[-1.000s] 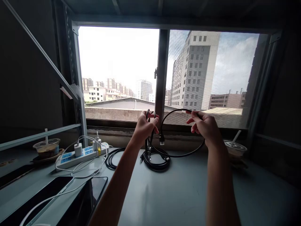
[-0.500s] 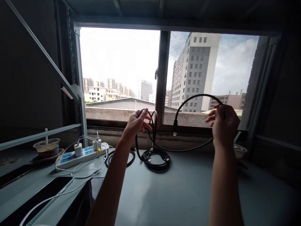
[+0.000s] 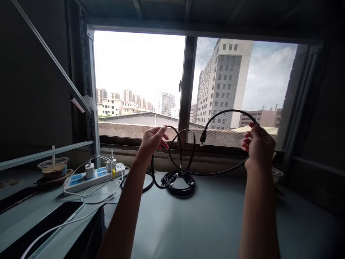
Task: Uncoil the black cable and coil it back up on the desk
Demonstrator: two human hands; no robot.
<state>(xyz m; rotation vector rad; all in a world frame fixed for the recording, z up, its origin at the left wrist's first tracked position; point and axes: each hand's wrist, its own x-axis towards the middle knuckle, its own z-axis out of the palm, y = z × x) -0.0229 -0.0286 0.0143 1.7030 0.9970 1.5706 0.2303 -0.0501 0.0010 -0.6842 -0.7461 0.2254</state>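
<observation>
Power strip [image 3: 93,176], drink cup [image 3: 53,169], window [image 3: 185,90].

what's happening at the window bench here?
A person holds a black cable up in front of the window with both hands. The left hand grips loops of it; the right hand holds a wide arc whose free plug hangs in the air between them. The remaining cable lies coiled on the grey table. To the left sit a power strip with chargers and a lidded cup.
</observation>
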